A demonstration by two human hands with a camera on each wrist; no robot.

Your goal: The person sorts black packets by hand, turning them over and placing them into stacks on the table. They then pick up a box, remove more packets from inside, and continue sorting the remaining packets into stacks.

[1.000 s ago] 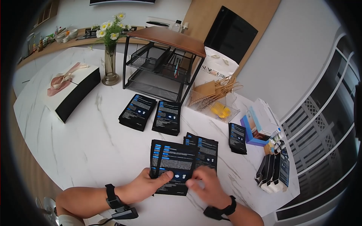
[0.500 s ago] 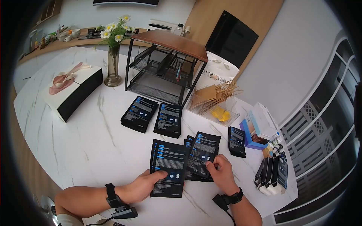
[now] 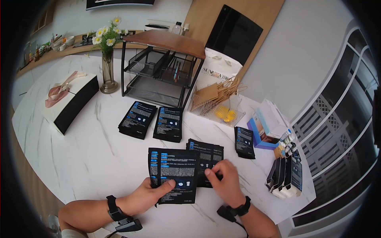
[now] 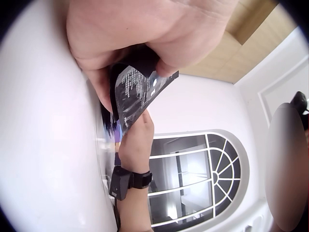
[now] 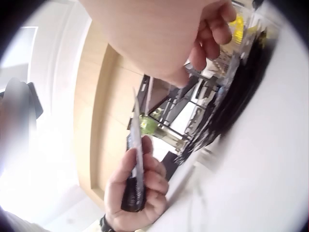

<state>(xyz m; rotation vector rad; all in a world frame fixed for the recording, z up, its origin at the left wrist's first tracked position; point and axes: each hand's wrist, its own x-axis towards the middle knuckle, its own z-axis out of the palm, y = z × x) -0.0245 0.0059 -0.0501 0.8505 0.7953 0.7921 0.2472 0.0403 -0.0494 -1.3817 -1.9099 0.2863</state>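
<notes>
My left hand (image 3: 145,194) grips a thin fanned set of black printed pouches (image 3: 174,168), thumb across the front one and fingers behind. In the left wrist view the held pouches (image 4: 133,94) bow between thumb and fingers. Just to the right, a pile of the same pouches (image 3: 212,152) lies on the table, partly hidden by the held ones. Over its lower right part is my right hand (image 3: 227,181), fingers loosely bent. The right wrist view shows this hand (image 5: 164,38) with a gap between thumb and fingers and no pouch in it.
Two more pouch stacks (image 3: 137,119) lie before a black mesh rack (image 3: 158,75), and a smaller stack (image 3: 244,141) at right. Around the table (image 3: 91,158) stand a flower vase (image 3: 108,75), white box (image 3: 75,99), clear bin (image 3: 216,107) and black cartons (image 3: 285,178).
My right hand moved from the held pouches to the right-hand pile, carrying one pouch, and has let it go there. The left hand keeps its grip, and its pouches are fanned again.
</notes>
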